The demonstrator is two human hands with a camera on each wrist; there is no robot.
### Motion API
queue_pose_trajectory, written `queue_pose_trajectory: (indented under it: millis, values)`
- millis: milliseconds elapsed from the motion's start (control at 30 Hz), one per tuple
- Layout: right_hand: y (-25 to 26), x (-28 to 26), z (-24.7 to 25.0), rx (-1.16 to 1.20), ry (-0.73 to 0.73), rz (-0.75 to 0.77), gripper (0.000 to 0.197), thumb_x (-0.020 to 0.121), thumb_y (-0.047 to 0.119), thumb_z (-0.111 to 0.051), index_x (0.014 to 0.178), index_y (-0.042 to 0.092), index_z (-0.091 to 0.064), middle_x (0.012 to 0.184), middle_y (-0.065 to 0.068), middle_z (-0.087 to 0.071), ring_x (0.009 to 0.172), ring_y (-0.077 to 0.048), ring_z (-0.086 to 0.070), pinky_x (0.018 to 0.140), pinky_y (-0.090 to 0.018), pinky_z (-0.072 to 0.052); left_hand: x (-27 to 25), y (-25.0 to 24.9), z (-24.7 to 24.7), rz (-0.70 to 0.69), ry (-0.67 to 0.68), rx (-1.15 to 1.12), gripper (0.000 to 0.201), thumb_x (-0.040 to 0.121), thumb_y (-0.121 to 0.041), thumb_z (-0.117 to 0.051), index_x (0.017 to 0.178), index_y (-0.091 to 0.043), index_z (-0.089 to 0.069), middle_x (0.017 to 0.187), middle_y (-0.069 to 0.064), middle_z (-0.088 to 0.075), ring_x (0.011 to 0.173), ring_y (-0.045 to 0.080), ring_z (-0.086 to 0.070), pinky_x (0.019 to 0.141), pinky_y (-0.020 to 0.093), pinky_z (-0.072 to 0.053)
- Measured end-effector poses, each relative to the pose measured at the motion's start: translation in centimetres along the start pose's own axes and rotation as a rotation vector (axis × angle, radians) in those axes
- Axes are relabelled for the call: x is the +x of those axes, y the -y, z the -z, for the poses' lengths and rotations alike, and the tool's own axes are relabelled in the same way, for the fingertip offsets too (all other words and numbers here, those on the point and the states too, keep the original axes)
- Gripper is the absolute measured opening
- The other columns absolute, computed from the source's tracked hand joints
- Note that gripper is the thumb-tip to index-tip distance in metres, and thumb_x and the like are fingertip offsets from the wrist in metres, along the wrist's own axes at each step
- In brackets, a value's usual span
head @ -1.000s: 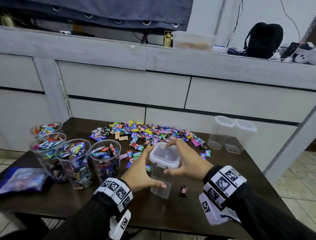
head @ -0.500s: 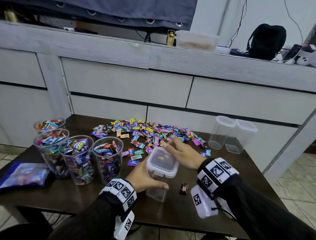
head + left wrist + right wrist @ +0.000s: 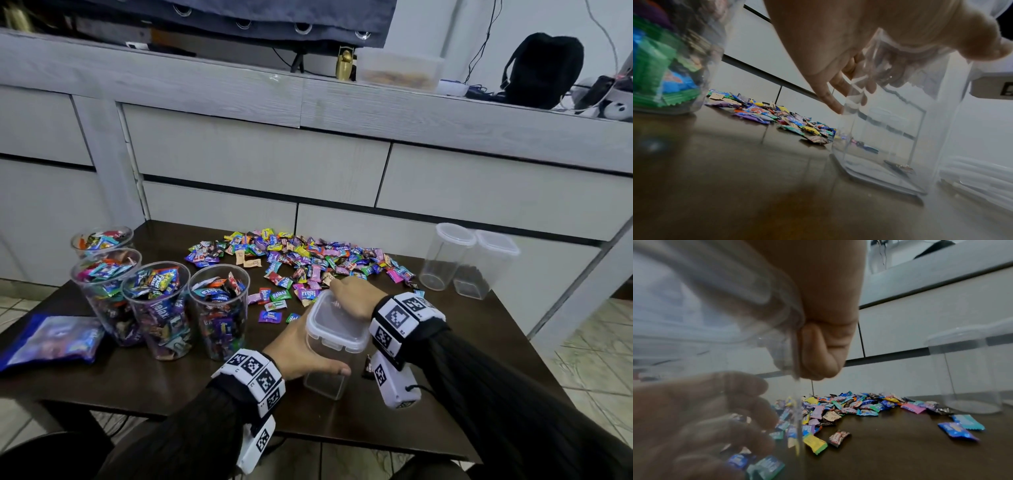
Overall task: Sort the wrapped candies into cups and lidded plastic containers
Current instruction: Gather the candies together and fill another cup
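A clear square plastic container (image 3: pixel 325 373) with a white snap lid (image 3: pixel 337 323) stands on the dark table near its front edge. My left hand (image 3: pixel 294 353) grips its body, thumb in front, fingers (image 3: pixel 838 91) wrapped round the far side. Over the lid's far edge lies my right hand (image 3: pixel 356 298), a finger (image 3: pixel 822 353) curled down on the lid's flap. The loose pile of wrapped candies (image 3: pixel 308 260) is spread just behind. A dark candy (image 3: pixel 369 368) lies to the right of the container.
Several clear cups (image 3: pixel 156 308) full of candies stand at the left, with a blue bag (image 3: pixel 51 337) beside them. Two lidded clear containers (image 3: pixel 445 257) stand at the table's back right. A grey drawer unit (image 3: pixel 257 157) rises behind the table.
My right hand has slid from the lid's right side to its far edge. My left hand still grips the container, which stays in place.
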State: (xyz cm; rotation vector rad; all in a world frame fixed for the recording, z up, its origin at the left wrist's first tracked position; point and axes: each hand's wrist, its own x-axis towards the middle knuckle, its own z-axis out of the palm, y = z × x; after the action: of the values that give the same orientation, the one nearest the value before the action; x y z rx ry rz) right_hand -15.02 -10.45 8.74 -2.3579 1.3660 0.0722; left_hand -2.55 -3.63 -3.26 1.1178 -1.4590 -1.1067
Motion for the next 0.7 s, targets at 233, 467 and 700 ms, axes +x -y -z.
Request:
queue_pose_trajectory:
  millis: [233,467,700]
  values:
    - [0.3,-1.4,-0.5,-0.225,-0.423,0.174,0.031,0.099,0.042,-0.033,0.101,0.014,-0.046,0.107,-0.007,-0.052,0.093,-0.023,-0.048,0.071,-0.032,-0.035,-0.3,-0.7,-0.3,-0.023,-0.009,0.032,0.087,0.051,-0.028,-0.093,0.128,-0.021,-0.052,0.117,-0.017,-0.068,0.112,0.003,-0.063,0.089,0.015,-0.049]
    - [0.4,-5.2,-1.8,-0.352,-0.311,0.336,0.068,0.077,0.066,-0.055,0.127,0.024,-0.038,0.127,0.000,-0.044,0.111,-0.021,-0.046,0.085,-0.035,-0.043,1.2,-0.5,-0.5,-0.077,-0.006,0.285,0.067,0.060,-0.023,-0.085,0.109,-0.047,-0.046,0.101,-0.017,-0.062,0.103,-0.020,-0.053,0.085,0.001,-0.041]
    - [-0.3,-6.8,-1.4,-0.819,-0.633,0.541,0.024,0.080,0.038,-0.064,0.085,0.015,-0.067,0.077,-0.002,-0.063,0.065,-0.018,-0.059,0.050,-0.028,-0.047,4.0,0.7,-0.8,-0.012,-0.175,0.596,0.065,0.062,-0.043,-0.080,0.115,-0.029,-0.045,0.090,-0.022,-0.045,0.098,-0.015,-0.050,0.076,-0.002,-0.030]
